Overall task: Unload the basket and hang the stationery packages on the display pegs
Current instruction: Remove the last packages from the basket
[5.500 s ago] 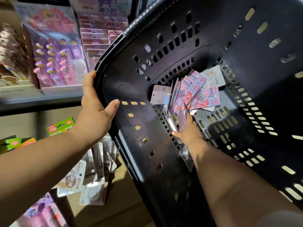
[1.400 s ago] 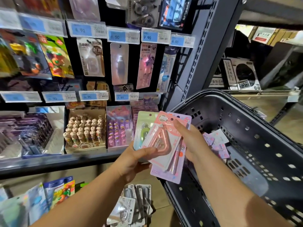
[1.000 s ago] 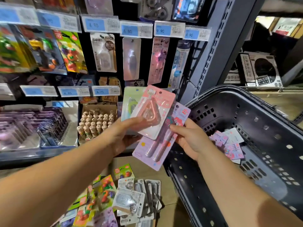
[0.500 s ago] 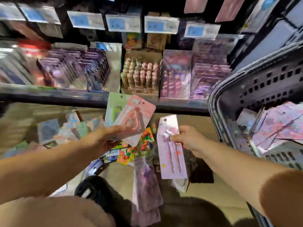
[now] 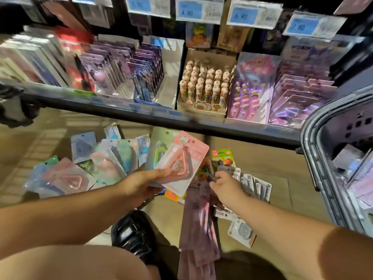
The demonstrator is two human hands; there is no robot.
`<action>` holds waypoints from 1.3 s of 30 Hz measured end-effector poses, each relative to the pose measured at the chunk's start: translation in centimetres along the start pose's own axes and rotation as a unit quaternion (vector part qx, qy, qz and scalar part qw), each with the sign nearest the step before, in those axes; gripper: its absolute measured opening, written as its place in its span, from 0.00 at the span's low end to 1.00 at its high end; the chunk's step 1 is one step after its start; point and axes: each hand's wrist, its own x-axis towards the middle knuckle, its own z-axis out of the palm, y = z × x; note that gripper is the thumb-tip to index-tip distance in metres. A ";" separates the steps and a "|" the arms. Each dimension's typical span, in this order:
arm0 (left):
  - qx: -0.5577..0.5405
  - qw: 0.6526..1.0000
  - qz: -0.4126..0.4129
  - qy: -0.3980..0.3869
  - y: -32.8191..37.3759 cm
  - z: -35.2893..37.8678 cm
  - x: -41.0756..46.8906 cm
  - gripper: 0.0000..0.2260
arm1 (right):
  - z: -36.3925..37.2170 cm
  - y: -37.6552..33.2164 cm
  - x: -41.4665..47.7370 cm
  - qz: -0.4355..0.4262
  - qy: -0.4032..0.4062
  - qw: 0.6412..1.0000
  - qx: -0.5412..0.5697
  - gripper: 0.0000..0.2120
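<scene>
The left hand (image 5: 141,183) grips a pink package (image 5: 182,158) with a green package (image 5: 158,147) behind it, the right hand (image 5: 226,185) pinches the top of a long purple package (image 5: 198,231) below the shelf (image 5: 121,113), and the basket (image 5: 312,152) at right holds loose packages (image 5: 348,158), blurred.

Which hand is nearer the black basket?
Right. The right hand, pinching the purple package, sits left of the basket; the left hand is farther left, gripping the pink package.
</scene>
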 end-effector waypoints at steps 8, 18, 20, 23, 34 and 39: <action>-0.067 0.997 0.024 -0.015 1.1 -0.3 0.3 0.28 | 0.7 -7.9 -2.0 -0.019 -0.084 0.933 0.348 0.08; -0.091 0.995 0.037 0.015 -4.4 -4.4 -3.1 0.31 | 5.3 -11.5 -2.0 -0.130 -0.153 0.978 -0.053 0.11; -0.164 0.984 0.048 0.039 -6.0 -5.0 -3.5 0.25 | 7.2 -12.0 -1.4 -0.125 -0.160 0.975 -0.086 0.23; -0.241 0.967 0.066 0.052 -7.1 -6.0 -3.5 0.23 | 9.0 -13.7 -1.5 -0.129 -0.144 0.975 -0.113 0.16; -0.330 0.904 0.084 0.258 -5.2 -11.9 -2.0 0.13 | 11.9 -18.4 -1.3 -0.144 -0.206 0.962 -0.107 0.22; -0.279 0.879 0.081 0.377 -4.1 -15.7 -1.0 0.16 | 12.0 -20.9 -1.7 -0.063 -0.246 0.966 0.044 0.17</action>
